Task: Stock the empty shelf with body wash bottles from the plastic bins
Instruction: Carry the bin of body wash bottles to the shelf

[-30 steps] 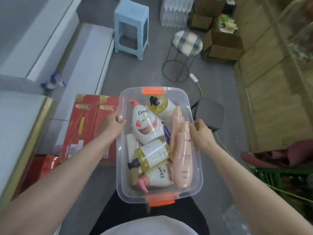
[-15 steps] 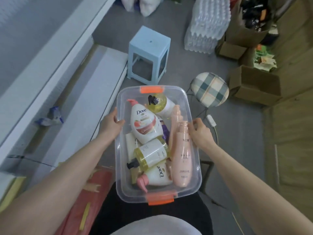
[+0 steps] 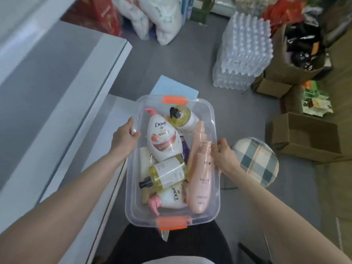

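We carry the clear plastic bin (image 3: pixel 210 106) in front of our body, its long axis running from 6 o'clock to 12 o'clock, with an orange latch at each short end. Our left hand (image 3: pixel 124 139) grips the long rim at 9 o'clock, thumb hooked over the edge. Our right hand (image 3: pixel 223 156) grips the opposite rim at 3 o'clock, fingers curled over it.

Inside, the body wash bottles lie heaped on their sides. A white Dove bottle (image 3: pixel 163 139) points its pink cap toward 11 o'clock. A yellow pump bottle (image 3: pixel 167 173) lies across below it. A second Dove bottle (image 3: pixel 174 198) sits at the near end. A tall pink bottle (image 3: pixel 200 180) lies along the right wall, parallel to the bin.

What matters for the next move is where the white shelf (image 3: pixel 85 103) lies. It is off at 9 to 10 o'clock from the bin, and its front edge slants from 7 o'clock up to 1 o'clock. Its boards show no bottles in view. Our left hand is the nearer one, close beside the lower board. We judge that the bin must be set down before either hand can lift a bottle.

A plaid stool (image 3: pixel 257 162) stands at 3 o'clock, just beyond the right hand.
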Action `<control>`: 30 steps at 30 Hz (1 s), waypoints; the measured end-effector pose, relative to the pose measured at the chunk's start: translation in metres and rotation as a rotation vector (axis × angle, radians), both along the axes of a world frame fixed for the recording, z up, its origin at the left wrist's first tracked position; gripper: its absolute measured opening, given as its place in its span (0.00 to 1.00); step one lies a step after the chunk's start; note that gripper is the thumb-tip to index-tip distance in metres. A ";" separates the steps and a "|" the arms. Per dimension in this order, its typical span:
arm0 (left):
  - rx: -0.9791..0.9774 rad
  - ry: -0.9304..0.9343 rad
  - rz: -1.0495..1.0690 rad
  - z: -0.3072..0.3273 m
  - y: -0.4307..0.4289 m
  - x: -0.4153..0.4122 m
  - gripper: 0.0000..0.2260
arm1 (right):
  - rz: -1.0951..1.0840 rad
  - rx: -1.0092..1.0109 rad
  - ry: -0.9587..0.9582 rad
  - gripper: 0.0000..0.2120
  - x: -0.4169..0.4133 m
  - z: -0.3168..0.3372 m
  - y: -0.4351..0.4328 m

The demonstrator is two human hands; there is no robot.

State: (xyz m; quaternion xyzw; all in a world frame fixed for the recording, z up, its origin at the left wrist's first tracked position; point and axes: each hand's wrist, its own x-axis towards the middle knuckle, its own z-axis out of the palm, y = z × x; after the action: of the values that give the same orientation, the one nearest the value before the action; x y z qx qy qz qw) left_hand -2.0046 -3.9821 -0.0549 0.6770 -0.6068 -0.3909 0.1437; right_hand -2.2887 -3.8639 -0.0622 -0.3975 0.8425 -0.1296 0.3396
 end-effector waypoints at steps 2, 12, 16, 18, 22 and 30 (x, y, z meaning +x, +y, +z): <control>-0.010 -0.023 -0.005 -0.002 -0.053 -0.013 0.27 | 0.002 0.006 -0.016 0.13 -0.013 -0.005 -0.054; 0.039 -0.079 -0.030 -0.045 -0.255 -0.075 0.26 | -0.020 0.063 -0.032 0.11 -0.075 -0.045 -0.262; 0.032 -0.061 -0.073 -0.071 -0.316 -0.098 0.25 | -0.077 0.092 -0.018 0.12 -0.091 -0.066 -0.313; 0.030 -0.049 -0.070 -0.083 -0.343 -0.108 0.25 | -0.106 0.108 -0.021 0.12 -0.098 -0.079 -0.332; 0.026 -0.067 -0.140 -0.103 -0.393 -0.134 0.24 | -0.178 0.127 -0.046 0.10 -0.110 -0.104 -0.361; 0.090 -0.129 -0.203 -0.149 -0.438 -0.152 0.25 | -0.260 0.159 -0.141 0.10 -0.118 -0.138 -0.390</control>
State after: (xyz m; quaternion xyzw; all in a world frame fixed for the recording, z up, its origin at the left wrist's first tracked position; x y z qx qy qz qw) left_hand -2.1571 -4.4205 -0.2043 0.6417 -0.6619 -0.3859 0.0333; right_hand -2.4062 -4.2543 -0.2002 -0.2470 0.8685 -0.1329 0.4087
